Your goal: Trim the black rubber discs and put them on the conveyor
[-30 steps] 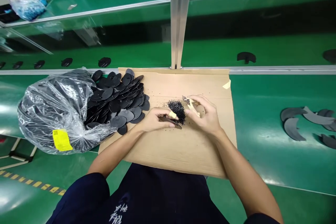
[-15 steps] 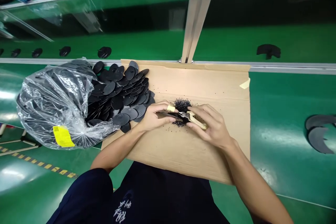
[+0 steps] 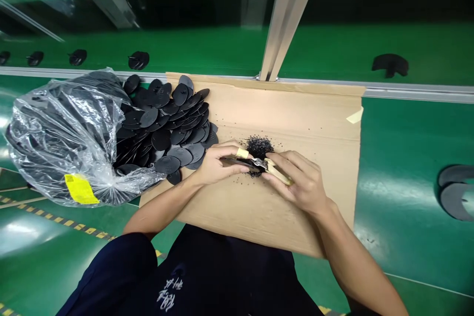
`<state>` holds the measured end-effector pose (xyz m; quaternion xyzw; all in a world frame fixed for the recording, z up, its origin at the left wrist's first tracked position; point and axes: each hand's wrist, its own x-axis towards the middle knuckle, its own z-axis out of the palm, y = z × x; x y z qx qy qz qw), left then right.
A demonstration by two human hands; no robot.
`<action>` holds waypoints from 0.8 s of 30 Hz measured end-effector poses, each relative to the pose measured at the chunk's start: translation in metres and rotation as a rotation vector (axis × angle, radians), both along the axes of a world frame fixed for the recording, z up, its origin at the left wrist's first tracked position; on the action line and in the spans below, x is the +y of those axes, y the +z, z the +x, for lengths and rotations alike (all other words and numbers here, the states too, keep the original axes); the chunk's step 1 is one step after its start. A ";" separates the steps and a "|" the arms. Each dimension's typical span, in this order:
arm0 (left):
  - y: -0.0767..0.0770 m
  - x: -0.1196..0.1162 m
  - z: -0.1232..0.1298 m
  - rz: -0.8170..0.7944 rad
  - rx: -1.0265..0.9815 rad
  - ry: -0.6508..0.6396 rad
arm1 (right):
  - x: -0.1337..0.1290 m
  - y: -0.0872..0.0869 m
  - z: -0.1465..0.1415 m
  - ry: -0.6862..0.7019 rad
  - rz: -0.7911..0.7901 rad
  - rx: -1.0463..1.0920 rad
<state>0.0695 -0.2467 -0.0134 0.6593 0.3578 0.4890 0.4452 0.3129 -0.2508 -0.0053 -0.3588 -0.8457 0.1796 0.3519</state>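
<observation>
My left hand [image 3: 218,162], with yellow tape round one finger, pinches a thin black plastic disc [image 3: 242,162] by its edges. In my right hand [image 3: 301,177] is a pair of cutting pliers [image 3: 278,173] with cream handles; the metal jaws meet the disc's right edge. Whether the jaws are closed on the plastic I cannot tell. Just beyond and under both hands lies a heap of small black clippings [image 3: 259,144] on a cardboard sheet [image 3: 237,212]. To the left is a pile of black oval discs [image 3: 177,128], some overlapping the cardboard.
A clear plastic bag [image 3: 62,133] with dark contents and a yellow label lies left of the pile. An upright metal post [image 3: 291,19] stands behind the cardboard. Curved black pieces [image 3: 457,200] rest on the green table at right. Several black parts line the back.
The whole view has shifted slightly, with the bag and pile now further left. Both hands keep nearly the same pose, the pliers still at the disc's edge.
</observation>
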 end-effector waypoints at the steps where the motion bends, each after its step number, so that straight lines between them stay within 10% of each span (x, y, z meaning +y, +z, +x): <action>1: 0.000 0.000 0.000 -0.008 0.002 0.002 | 0.000 0.000 0.000 -0.003 0.005 -0.015; 24: -0.001 0.002 0.002 0.164 0.249 -0.016 | 0.004 0.007 0.009 -0.075 0.042 -0.233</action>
